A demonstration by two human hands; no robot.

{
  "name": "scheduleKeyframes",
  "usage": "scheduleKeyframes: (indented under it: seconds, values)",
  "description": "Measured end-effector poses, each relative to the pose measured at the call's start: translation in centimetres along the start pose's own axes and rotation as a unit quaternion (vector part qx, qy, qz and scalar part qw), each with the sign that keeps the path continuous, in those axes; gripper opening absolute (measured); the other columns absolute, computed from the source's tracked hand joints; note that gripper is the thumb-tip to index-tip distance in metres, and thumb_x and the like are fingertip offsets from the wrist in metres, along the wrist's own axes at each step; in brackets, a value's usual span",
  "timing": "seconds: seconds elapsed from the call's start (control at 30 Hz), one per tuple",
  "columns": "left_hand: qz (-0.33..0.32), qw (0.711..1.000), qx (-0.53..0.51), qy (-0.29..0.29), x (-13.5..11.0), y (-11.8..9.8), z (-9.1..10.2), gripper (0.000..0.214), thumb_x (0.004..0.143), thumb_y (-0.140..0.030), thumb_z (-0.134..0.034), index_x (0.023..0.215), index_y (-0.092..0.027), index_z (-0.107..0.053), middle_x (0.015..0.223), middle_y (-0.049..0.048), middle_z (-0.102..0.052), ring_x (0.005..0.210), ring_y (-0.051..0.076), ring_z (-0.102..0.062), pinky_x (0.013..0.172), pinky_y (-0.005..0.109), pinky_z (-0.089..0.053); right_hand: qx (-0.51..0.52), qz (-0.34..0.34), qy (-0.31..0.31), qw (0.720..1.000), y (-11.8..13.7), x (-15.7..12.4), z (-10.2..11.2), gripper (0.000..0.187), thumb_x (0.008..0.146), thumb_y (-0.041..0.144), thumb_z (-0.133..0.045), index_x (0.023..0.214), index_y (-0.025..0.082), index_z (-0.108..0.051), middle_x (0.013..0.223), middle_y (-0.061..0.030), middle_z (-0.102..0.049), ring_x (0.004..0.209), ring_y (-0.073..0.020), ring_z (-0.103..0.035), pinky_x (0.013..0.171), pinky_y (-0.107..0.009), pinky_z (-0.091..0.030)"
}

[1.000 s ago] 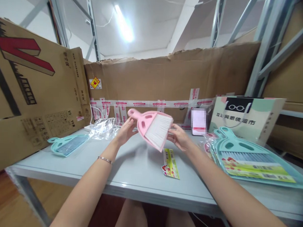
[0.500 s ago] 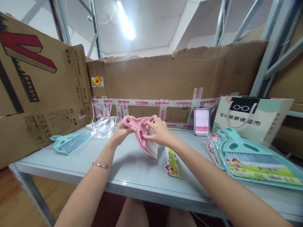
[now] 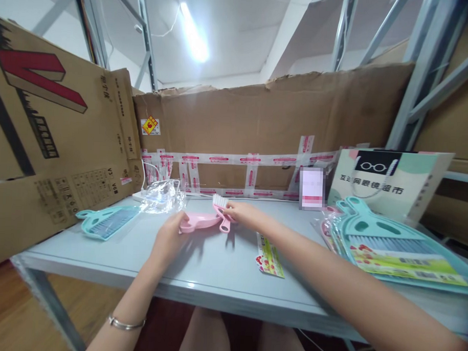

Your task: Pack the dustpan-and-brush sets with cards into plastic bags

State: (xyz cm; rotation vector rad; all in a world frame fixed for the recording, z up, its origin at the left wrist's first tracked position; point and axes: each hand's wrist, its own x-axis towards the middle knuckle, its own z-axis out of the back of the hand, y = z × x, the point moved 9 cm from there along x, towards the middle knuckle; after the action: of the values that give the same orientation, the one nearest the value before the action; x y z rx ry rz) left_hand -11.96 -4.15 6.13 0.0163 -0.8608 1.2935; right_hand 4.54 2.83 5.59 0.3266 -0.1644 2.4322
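Observation:
My left hand (image 3: 170,237) grips the handle end of a pink dustpan (image 3: 197,222), held low and flat just above the grey table (image 3: 200,266). My right hand (image 3: 243,213) pinches a small pink brush (image 3: 221,211) with white bristles, lifted out of the dustpan and held just to its right. A printed paper label (image 3: 268,256) lies on the table below my right wrist.
A teal brush and dustpan set (image 3: 104,221) lies at the table's left. Crumpled clear plastic bags (image 3: 162,196) sit behind it. A stack of packed teal sets (image 3: 388,245) fills the right side, with a paper bag (image 3: 391,181) and a phone (image 3: 311,188) behind. Cardboard walls surround the table.
The pink set came down from an upright hold to near the table. My right hand has pulled the brush out of the dustpan; my left keeps the dustpan.

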Motion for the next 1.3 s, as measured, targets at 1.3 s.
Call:
scheduleKeyframes:
  seconds: [1.3]
  values:
    - [-0.054, 0.983, -0.013, 0.173, 5.7, 0.1, -6.8, 0.025, 0.066, -0.007, -0.046, 0.087, -0.019, -0.053, 0.084, 0.0043, -0.060, 0.079, 0.019, -0.054, 0.069, 0.027, -0.040, 0.212, -0.178, -0.094, 0.956, -4.3, -13.0, 3.1, 0.032, 0.084, 0.043, -0.044, 0.109, 0.025, -0.054, 0.119, -0.0083, -0.056, 0.111, -0.0236, -0.049, 0.092, -0.038, -0.036]
